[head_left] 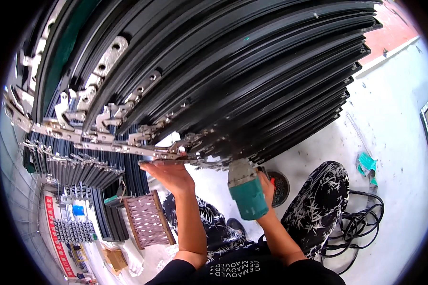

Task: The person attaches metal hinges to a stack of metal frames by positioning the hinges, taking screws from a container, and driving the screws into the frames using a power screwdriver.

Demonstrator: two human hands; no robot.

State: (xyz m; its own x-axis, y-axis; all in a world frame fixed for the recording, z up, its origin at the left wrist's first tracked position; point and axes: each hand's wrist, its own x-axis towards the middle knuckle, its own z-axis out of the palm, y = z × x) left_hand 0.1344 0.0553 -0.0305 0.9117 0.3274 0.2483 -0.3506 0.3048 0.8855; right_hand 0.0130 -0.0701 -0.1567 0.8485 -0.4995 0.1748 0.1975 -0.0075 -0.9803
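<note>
A stack of long black frame profiles [252, 61] fills the upper view, with silver metal hinge arms [97, 137] joined along its near left ends. My left hand [172, 175] reaches up from below and grips the low end of a hinge arm; the bar partly hides its fingertips. In my right hand [267, 189] is a green power drill [248, 197], held by its handle. The drill's grey front end points up into the profiles near the hinge arms. Its tip is lost among dark, blurred parts.
A round tub of small dark parts [279, 189] sits on the floor behind my right hand. Coiled black cable [359, 228] and green scraps [367, 164] lie to the right. On the left stand a woven brown stool [148, 221], more stacked profiles [73, 168] and a cardboard box [115, 260].
</note>
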